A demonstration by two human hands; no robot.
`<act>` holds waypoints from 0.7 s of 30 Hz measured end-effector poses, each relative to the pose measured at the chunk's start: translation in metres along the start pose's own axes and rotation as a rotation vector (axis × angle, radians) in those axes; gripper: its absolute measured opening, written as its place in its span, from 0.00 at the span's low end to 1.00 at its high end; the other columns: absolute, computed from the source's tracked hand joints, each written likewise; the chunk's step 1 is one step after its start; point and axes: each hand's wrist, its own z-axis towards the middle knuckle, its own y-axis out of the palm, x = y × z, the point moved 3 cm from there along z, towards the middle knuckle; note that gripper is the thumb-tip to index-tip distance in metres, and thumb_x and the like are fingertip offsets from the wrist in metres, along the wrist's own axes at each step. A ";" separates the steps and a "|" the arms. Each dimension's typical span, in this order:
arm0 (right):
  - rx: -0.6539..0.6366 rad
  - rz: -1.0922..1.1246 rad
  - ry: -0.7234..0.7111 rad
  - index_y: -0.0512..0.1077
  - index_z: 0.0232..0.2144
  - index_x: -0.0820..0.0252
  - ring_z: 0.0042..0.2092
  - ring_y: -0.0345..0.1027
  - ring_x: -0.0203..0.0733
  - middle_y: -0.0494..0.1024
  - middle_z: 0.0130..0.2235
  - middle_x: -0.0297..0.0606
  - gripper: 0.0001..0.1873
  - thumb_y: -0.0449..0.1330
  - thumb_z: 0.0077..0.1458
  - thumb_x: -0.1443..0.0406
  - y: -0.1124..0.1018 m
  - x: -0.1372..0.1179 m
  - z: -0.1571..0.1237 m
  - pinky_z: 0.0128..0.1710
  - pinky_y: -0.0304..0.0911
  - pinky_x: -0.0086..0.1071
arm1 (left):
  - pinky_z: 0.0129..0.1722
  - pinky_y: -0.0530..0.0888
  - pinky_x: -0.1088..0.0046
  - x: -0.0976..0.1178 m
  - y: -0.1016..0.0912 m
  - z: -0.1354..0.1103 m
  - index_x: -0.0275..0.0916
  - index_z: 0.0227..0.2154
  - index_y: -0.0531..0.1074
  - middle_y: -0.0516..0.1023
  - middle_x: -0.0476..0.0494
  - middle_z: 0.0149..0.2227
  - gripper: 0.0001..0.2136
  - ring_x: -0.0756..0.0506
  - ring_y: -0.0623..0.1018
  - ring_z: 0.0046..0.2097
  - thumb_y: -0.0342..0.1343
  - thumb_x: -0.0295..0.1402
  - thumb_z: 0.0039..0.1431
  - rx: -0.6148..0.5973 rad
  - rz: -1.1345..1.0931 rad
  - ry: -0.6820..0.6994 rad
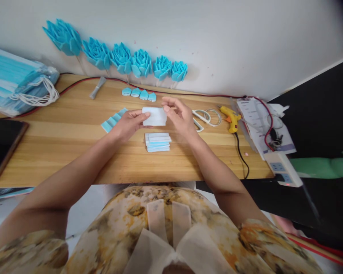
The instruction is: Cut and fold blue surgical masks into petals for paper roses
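Above the wooden table I hold up a white rectangle of mask fabric [153,117], its broad face toward me. My left hand [129,122] grips its left end, thumb on the front. My right hand [179,114] has its thumb and fingertips closed at the upper right corner, other fingers bent above. Directly below lies a small stack of folded white and blue fabric pieces [157,142]. Beside my left hand is a pleated light-blue strip [112,121], partly covered by that hand. White-handled scissors [201,117] lie right of my right hand, their blades hidden.
Several blue fabric flowers [121,58] on sticks lean against the wall, with small folded blue pieces [139,93] before them. Left are bagged masks [14,82], a phone [5,146] and tied grey strips [97,87]. Right are a yellow glue gun [231,118] and power strip [282,169].
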 end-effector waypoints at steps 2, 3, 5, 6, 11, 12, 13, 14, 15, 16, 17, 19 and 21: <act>-0.035 -0.056 -0.027 0.76 0.46 0.53 0.48 0.73 0.42 0.81 0.46 0.37 0.19 0.60 0.59 0.49 0.003 -0.002 -0.001 0.46 0.68 0.37 | 0.50 0.79 0.55 0.000 0.001 -0.001 0.37 0.41 0.82 0.84 0.38 0.45 0.20 0.36 0.81 0.51 0.68 0.46 0.51 -0.006 0.053 -0.002; -0.043 -0.089 -0.043 0.77 0.43 0.54 0.46 0.73 0.42 0.82 0.44 0.37 0.17 0.60 0.59 0.50 0.004 -0.002 -0.002 0.45 0.67 0.37 | 0.50 0.79 0.55 -0.001 0.001 -0.001 0.37 0.41 0.82 0.84 0.38 0.44 0.20 0.36 0.81 0.50 0.68 0.47 0.51 -0.006 0.078 -0.001; -0.044 -0.146 -0.077 0.78 0.37 0.56 0.40 0.72 0.40 0.82 0.39 0.35 0.13 0.61 0.59 0.53 0.006 -0.003 -0.003 0.41 0.66 0.35 | 0.48 0.79 0.57 -0.001 0.001 -0.001 0.36 0.40 0.82 0.84 0.39 0.42 0.21 0.37 0.81 0.48 0.68 0.48 0.49 0.006 0.120 0.004; -0.040 -0.163 -0.094 0.78 0.34 0.56 0.37 0.71 0.39 0.81 0.35 0.35 0.12 0.61 0.60 0.55 0.006 -0.004 -0.003 0.39 0.65 0.35 | 0.47 0.80 0.58 0.000 0.001 -0.001 0.36 0.38 0.82 0.84 0.40 0.40 0.22 0.38 0.82 0.46 0.69 0.49 0.48 0.019 0.139 0.008; -0.037 -0.173 -0.143 0.75 0.30 0.57 0.35 0.68 0.37 0.79 0.32 0.33 0.12 0.59 0.62 0.58 0.009 -0.008 -0.005 0.38 0.63 0.34 | 0.37 0.79 0.67 0.004 0.002 -0.001 0.36 0.34 0.82 0.84 0.43 0.34 0.21 0.42 0.81 0.37 0.69 0.50 0.46 0.040 0.308 0.049; -0.046 -0.170 -0.148 0.75 0.31 0.57 0.35 0.68 0.37 0.78 0.32 0.33 0.12 0.59 0.62 0.57 0.010 -0.009 -0.006 0.39 0.63 0.34 | 0.35 0.78 0.69 0.005 0.002 -0.002 0.36 0.33 0.82 0.83 0.44 0.32 0.20 0.43 0.81 0.36 0.69 0.49 0.46 0.036 0.356 0.057; -0.053 -0.166 -0.152 0.75 0.31 0.57 0.35 0.68 0.37 0.78 0.32 0.33 0.12 0.58 0.62 0.57 0.011 -0.010 -0.007 0.40 0.63 0.35 | 0.33 0.76 0.70 0.005 0.002 -0.002 0.36 0.31 0.81 0.83 0.45 0.31 0.18 0.44 0.80 0.35 0.69 0.47 0.46 0.035 0.402 0.061; -0.056 -0.160 -0.155 0.74 0.31 0.57 0.36 0.68 0.37 0.78 0.33 0.33 0.13 0.58 0.63 0.56 0.012 -0.011 -0.008 0.41 0.63 0.35 | 0.31 0.75 0.72 0.006 0.002 -0.002 0.35 0.29 0.80 0.82 0.46 0.29 0.17 0.44 0.79 0.34 0.69 0.46 0.46 0.038 0.442 0.065; -0.048 -0.152 -0.154 0.74 0.31 0.58 0.36 0.68 0.37 0.77 0.33 0.33 0.14 0.58 0.63 0.56 0.012 -0.011 -0.008 0.42 0.64 0.35 | 0.30 0.73 0.73 0.006 0.002 -0.003 0.35 0.26 0.79 0.80 0.46 0.27 0.15 0.45 0.78 0.32 0.69 0.44 0.47 0.044 0.475 0.068; -0.027 -0.141 -0.147 0.73 0.31 0.58 0.37 0.68 0.37 0.76 0.32 0.32 0.14 0.57 0.63 0.55 0.011 -0.011 -0.008 0.42 0.64 0.35 | 0.29 0.72 0.73 0.006 0.001 -0.003 0.35 0.24 0.78 0.79 0.46 0.25 0.14 0.46 0.78 0.31 0.69 0.43 0.48 0.046 0.507 0.070; 0.007 -0.124 -0.131 0.73 0.31 0.57 0.37 0.67 0.37 0.75 0.32 0.32 0.15 0.57 0.63 0.54 0.008 -0.009 -0.006 0.42 0.64 0.35 | 0.29 0.72 0.73 0.006 0.001 -0.003 0.35 0.23 0.78 0.78 0.46 0.24 0.14 0.46 0.77 0.31 0.68 0.42 0.49 0.045 0.535 0.075; 0.102 -0.072 -0.083 0.73 0.32 0.57 0.38 0.67 0.37 0.73 0.32 0.32 0.17 0.56 0.63 0.51 -0.002 -0.002 -0.002 0.42 0.64 0.35 | 0.31 0.72 0.72 0.007 0.000 -0.003 0.36 0.22 0.78 0.77 0.46 0.23 0.13 0.47 0.76 0.30 0.67 0.40 0.50 0.040 0.577 0.095; 0.177 -0.003 -0.034 0.72 0.33 0.56 0.39 0.68 0.38 0.71 0.32 0.32 0.19 0.56 0.62 0.48 -0.012 0.008 0.005 0.42 0.65 0.34 | 0.35 0.73 0.70 0.009 -0.001 -0.003 0.37 0.22 0.78 0.77 0.45 0.23 0.12 0.46 0.76 0.31 0.67 0.40 0.51 0.035 0.588 0.120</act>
